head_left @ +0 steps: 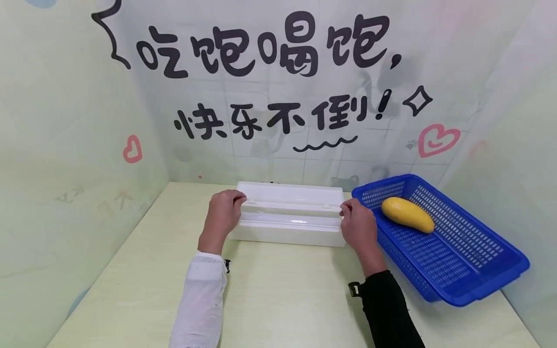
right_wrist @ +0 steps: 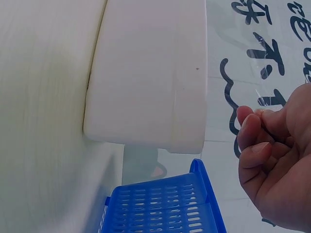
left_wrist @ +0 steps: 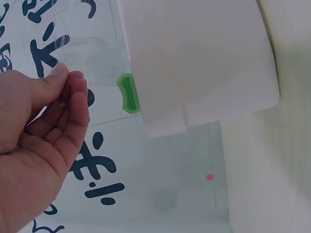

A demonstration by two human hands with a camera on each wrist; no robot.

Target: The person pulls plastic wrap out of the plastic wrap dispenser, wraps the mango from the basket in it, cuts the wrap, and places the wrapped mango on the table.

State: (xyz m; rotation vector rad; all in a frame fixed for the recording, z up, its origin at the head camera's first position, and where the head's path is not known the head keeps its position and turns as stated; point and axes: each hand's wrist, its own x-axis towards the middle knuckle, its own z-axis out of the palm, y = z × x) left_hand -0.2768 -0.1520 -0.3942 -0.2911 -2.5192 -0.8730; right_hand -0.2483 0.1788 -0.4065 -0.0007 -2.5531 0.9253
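A long white cling film dispenser box rests on the table, its lid raised at the back. At the box's left end my left hand pinches the edge of clear cling film between thumb and forefinger. My right hand pinches the film at the right end, other fingers curled. Both hands stand above the box in the wrist views, apart from its walls. The film is barely visible, showing as faint shiny creases. A small green piece shows at the box's edge in the left wrist view.
Right of the box stands a blue plastic basket, its far left corner close to my right hand. A yellow mango-shaped fruit lies in it. The pale table meets a printed backdrop right behind the box.
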